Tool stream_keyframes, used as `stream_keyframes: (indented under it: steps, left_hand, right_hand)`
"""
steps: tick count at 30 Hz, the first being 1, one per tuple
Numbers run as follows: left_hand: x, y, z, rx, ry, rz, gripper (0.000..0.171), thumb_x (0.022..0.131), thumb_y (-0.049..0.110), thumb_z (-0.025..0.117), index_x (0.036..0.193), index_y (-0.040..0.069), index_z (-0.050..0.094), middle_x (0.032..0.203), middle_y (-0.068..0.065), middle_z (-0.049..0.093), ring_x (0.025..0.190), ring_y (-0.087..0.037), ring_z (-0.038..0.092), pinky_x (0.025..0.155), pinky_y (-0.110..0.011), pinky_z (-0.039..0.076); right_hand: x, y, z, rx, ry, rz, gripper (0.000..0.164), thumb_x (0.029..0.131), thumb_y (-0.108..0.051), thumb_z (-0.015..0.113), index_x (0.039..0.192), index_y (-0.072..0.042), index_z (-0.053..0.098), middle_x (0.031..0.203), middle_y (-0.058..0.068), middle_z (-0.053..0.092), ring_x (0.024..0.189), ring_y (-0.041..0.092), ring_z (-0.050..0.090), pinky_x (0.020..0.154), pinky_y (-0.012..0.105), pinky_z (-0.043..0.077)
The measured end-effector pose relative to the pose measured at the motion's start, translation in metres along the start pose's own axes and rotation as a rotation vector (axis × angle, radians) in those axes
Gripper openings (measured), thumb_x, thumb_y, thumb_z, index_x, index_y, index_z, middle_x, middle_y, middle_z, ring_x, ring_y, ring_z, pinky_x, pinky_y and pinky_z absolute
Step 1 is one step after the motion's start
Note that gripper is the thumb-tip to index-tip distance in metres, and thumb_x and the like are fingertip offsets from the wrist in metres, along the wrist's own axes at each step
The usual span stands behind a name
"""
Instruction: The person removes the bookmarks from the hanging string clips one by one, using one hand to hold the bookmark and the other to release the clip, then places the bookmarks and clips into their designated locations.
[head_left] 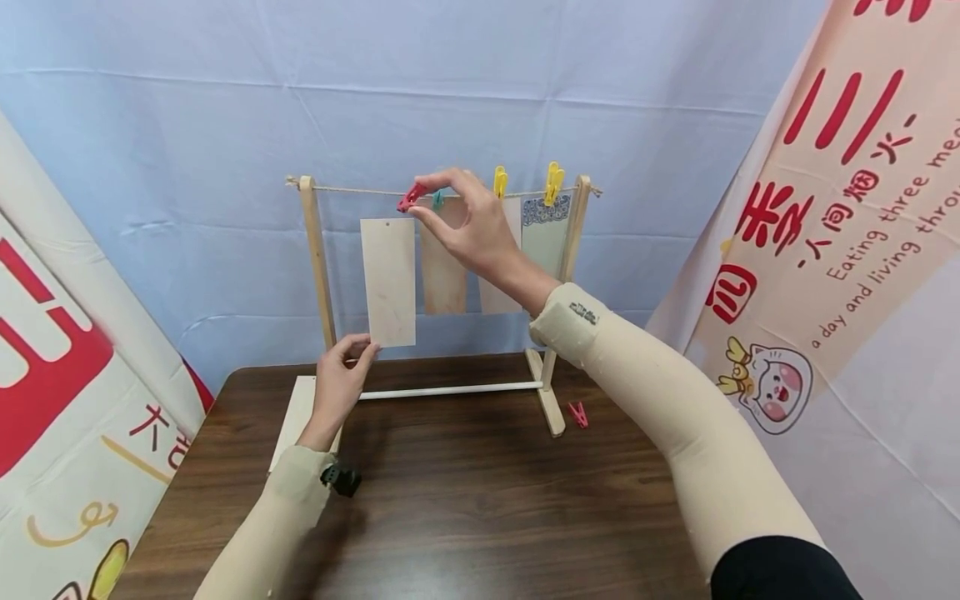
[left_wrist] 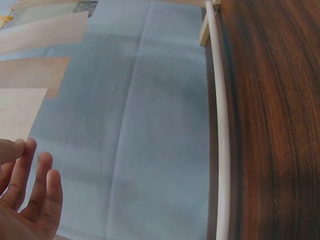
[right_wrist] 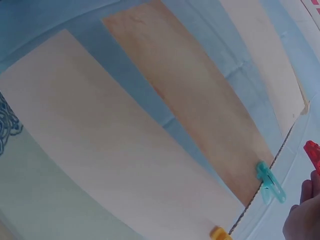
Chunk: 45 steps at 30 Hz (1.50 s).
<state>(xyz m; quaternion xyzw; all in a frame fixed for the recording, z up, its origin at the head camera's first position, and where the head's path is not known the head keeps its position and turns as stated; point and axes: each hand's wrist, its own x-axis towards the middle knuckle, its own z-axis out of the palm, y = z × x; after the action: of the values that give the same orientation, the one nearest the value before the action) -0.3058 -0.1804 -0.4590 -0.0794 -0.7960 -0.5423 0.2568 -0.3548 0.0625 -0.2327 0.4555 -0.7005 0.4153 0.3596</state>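
My left hand (head_left: 341, 375) pinches the lower left corner of a blank cream card (head_left: 388, 283), which hangs upright with a small hole near its top edge. Just above the card's upper right corner, my right hand (head_left: 476, 221) pinches a red clothespin (head_left: 408, 198) between thumb and forefinger. The clothespin is close to the rope (head_left: 352, 190); whether it touches the rope is unclear. In the left wrist view the thumb and forefinger meet at the card's edge, the other fingers loosely spread. The right wrist view cuts off most of the right hand (right_wrist: 302, 210).
A wooden rack (head_left: 318, 267) carries the rope. From it hang a brown card (head_left: 444, 275) on a teal clothespin (right_wrist: 270, 182), a pale card (head_left: 498, 292) and a blue-patterned card (head_left: 546, 237) on yellow clothespins. Another red clothespin (head_left: 577, 414) and a white card (head_left: 295, 417) lie on the table.
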Motion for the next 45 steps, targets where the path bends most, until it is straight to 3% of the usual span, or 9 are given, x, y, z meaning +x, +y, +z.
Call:
stream_keyframes:
  steps: [4,10,22,28,32,37,45]
  left_hand:
    - [-0.003,0.002,-0.001,0.012,-0.009,-0.01,0.018,0.104,0.016,0.075,0.115,0.003,0.077,0.1,-0.015,0.079,0.087,-0.017,0.072,0.075,-0.012,0.051]
    - [-0.006,0.0,-0.002,0.015,-0.024,-0.025,0.019,0.104,0.018,0.075,0.116,0.004,0.077,0.102,-0.015,0.079,0.087,-0.009,0.07,0.077,-0.012,0.051]
    - [-0.014,-0.005,-0.002,0.0,-0.01,-0.037,0.017,0.103,0.013,0.075,0.114,0.001,0.076,0.098,-0.016,0.079,0.086,-0.008,0.07,0.076,-0.012,0.051]
    - [-0.018,-0.007,-0.003,-0.014,-0.005,-0.041,0.019,0.104,0.014,0.075,0.116,0.0,0.076,0.099,-0.018,0.079,0.088,-0.017,0.073,0.077,-0.011,0.051]
    - [-0.021,-0.007,-0.005,-0.017,-0.011,-0.05,0.02,0.103,0.014,0.075,0.117,0.0,0.075,0.103,-0.02,0.079,0.091,-0.022,0.075,0.078,-0.011,0.052]
    - [-0.025,-0.008,-0.008,-0.022,-0.016,-0.059,0.02,0.103,0.014,0.075,0.118,0.0,0.075,0.104,-0.018,0.079,0.09,-0.012,0.073,0.079,-0.011,0.052]
    - [-0.029,-0.012,-0.01,-0.026,-0.008,-0.065,0.019,0.103,0.013,0.075,0.117,-0.001,0.076,0.103,-0.019,0.079,0.088,-0.007,0.072,0.079,-0.01,0.052]
  right_hand:
    - [-0.004,0.002,0.001,0.003,-0.001,-0.021,0.035,0.095,-0.011,0.084,0.126,0.001,0.072,0.118,0.012,0.076,0.114,0.027,0.065,0.103,0.052,0.05]
    - [-0.014,0.004,0.0,0.0,0.022,-0.05,0.035,0.094,-0.007,0.085,0.126,0.001,0.073,0.117,0.012,0.076,0.111,0.028,0.065,0.099,0.053,0.051]
    - [-0.042,0.01,-0.005,-0.035,0.013,-0.012,0.038,0.095,-0.01,0.084,0.13,0.0,0.072,0.119,0.01,0.075,0.117,0.027,0.066,0.109,0.04,0.048]
    - [-0.05,0.01,-0.005,-0.039,0.009,-0.012,0.039,0.096,-0.009,0.083,0.132,-0.001,0.071,0.118,0.011,0.074,0.114,0.026,0.064,0.106,0.04,0.049]
    - [-0.056,0.011,-0.006,-0.017,0.009,-0.008,0.039,0.096,-0.006,0.082,0.133,0.0,0.071,0.117,0.011,0.075,0.112,0.027,0.064,0.103,0.047,0.05]
    - [-0.064,0.015,-0.008,-0.023,0.008,0.011,0.04,0.096,-0.006,0.083,0.134,0.0,0.071,0.117,0.012,0.076,0.112,0.027,0.065,0.099,0.053,0.052]
    - [-0.076,0.018,-0.014,-0.049,0.003,0.057,0.04,0.097,-0.007,0.082,0.134,0.001,0.071,0.118,0.011,0.076,0.114,0.027,0.066,0.104,0.044,0.051]
